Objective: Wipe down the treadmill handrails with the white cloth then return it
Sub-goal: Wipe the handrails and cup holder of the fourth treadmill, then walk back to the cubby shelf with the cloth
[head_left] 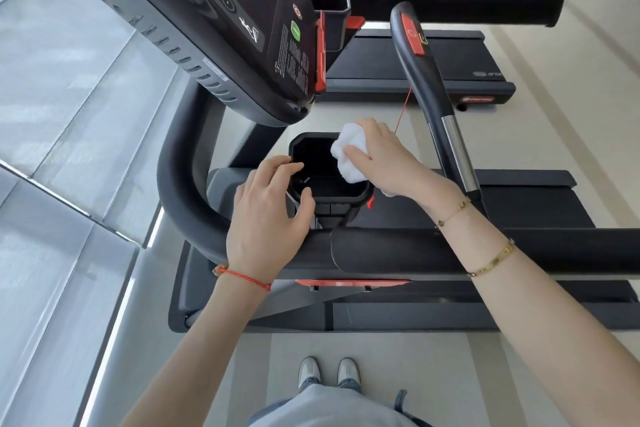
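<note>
Our right hand (381, 156) pinches the bunched white cloth (349, 156) over the cup holder (360, 196), left hand (266, 215) fingers loosely spread on its near-left rim; a slack pinch risks dropping it outside.

The square black plastic cup holder (329, 168) gapes open between both hands. The slanted black console panel (221, 21) overhangs its far-left side; the curved black handrail with chrome section (431, 87) fences the right.
</note>
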